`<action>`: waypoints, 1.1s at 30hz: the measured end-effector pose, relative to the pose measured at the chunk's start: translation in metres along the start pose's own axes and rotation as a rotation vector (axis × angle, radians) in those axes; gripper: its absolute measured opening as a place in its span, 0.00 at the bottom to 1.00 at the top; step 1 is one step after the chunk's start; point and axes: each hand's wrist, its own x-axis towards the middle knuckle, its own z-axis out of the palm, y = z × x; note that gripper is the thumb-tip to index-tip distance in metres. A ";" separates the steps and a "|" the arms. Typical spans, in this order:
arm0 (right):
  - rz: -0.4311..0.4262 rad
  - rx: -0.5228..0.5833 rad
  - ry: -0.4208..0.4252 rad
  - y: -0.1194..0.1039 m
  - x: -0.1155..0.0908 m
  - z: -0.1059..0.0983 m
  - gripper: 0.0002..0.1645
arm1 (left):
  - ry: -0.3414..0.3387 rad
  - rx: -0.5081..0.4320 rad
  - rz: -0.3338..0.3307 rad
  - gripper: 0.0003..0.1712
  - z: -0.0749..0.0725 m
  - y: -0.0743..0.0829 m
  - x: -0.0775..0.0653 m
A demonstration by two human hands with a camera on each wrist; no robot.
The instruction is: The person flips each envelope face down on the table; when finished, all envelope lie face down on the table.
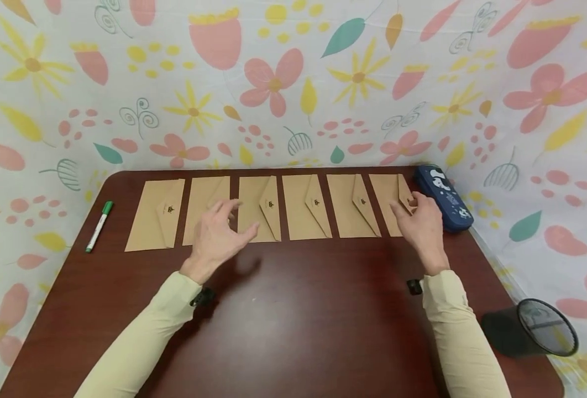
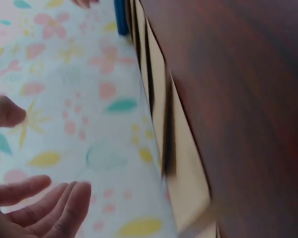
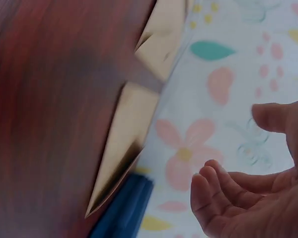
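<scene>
Several brown paper envelopes lie in a row along the far side of the table, their pointed flaps to the right and small dark crown prints on most. Over the second envelope (image 1: 201,190) from the left hovers my left hand (image 1: 218,232), thumb and fingers spread with nothing between them. At the right end of the row, my right hand (image 1: 422,224) overlaps the last envelope (image 1: 384,193) near its flap. The right wrist view shows that hand's fingers (image 3: 203,198) loosely bent and holding nothing, apart from the rightmost envelope (image 3: 131,106).
A dark blue pencil case (image 1: 443,196) lies at the far right corner. On the left is a green-capped marker (image 1: 99,226). A black mesh pen holder (image 1: 507,331) is at the near right edge. A flower-patterned cloth (image 1: 293,121) rises behind the table (image 1: 298,309).
</scene>
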 end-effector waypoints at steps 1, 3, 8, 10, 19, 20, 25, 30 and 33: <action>0.022 -0.010 -0.018 0.007 0.002 -0.002 0.46 | -0.014 -0.025 -0.007 0.35 0.006 0.005 0.000; 0.061 -0.058 -0.065 0.022 0.006 -0.006 0.46 | -0.059 -0.098 -0.033 0.32 0.019 0.016 -0.001; 0.087 -0.222 -0.202 0.048 0.015 -0.006 0.40 | -0.191 -0.250 -0.134 0.27 0.050 0.046 0.001; 0.054 -0.270 -0.225 0.052 0.020 -0.005 0.32 | -0.227 -0.277 -0.162 0.27 0.061 0.058 0.004; -0.003 -0.384 -0.266 0.057 0.037 -0.009 0.18 | -0.298 -0.342 -0.090 0.18 0.115 0.100 0.012; 0.008 -0.382 -0.281 0.058 0.038 -0.009 0.17 | -0.308 -0.346 -0.083 0.17 0.120 0.104 0.012; 0.038 -0.369 -0.320 0.061 0.036 -0.011 0.18 | -0.370 -0.346 -0.074 0.18 0.142 0.125 0.014; 0.045 -0.373 -0.303 0.070 0.036 -0.008 0.19 | -0.415 -0.341 -0.075 0.19 0.157 0.143 0.019; 0.049 -0.365 -0.287 0.077 0.038 -0.006 0.17 | -0.424 -0.349 -0.083 0.18 0.166 0.152 0.022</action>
